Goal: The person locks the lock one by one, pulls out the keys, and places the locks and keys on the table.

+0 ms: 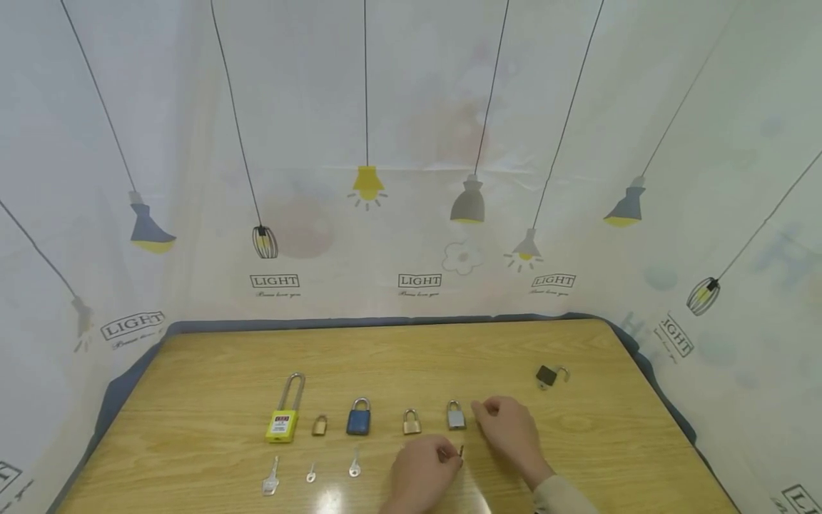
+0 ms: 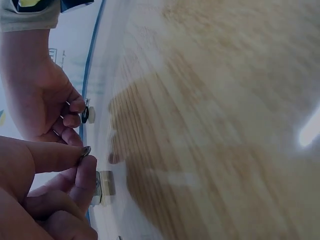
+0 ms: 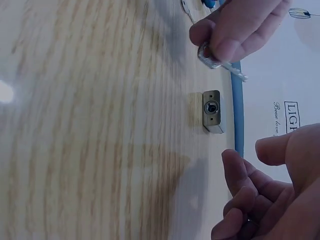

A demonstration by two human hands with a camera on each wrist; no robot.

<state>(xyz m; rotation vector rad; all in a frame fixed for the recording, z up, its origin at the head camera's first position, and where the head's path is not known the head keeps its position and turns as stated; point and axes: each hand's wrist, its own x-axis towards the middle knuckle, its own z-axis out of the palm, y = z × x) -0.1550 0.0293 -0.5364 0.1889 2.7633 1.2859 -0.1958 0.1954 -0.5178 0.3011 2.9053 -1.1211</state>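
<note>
My left hand (image 1: pixel 425 471) pinches a small key (image 3: pixel 209 56) between thumb and forefinger, its blade pointing away from the fingers. Just beyond stands a silver-grey padlock (image 1: pixel 456 416), its shackle toward the far side and its keyhole end facing me in the right wrist view. My right hand (image 1: pixel 511 432) is beside that padlock on the right, thumb and forefinger apart, the other fingers loosely curled. A small glint shows among those fingers; what it is cannot be told. A brass padlock (image 1: pixel 412 422) lies left of the grey one.
Further left are a blue padlock (image 1: pixel 358 420), a small brass padlock (image 1: pixel 319 426) and a long-shackled yellow padlock (image 1: pixel 281 426). Three keys lie before them, a large one (image 1: pixel 271 480) leftmost. A black padlock (image 1: pixel 546 375) with its shackle open lies at back right.
</note>
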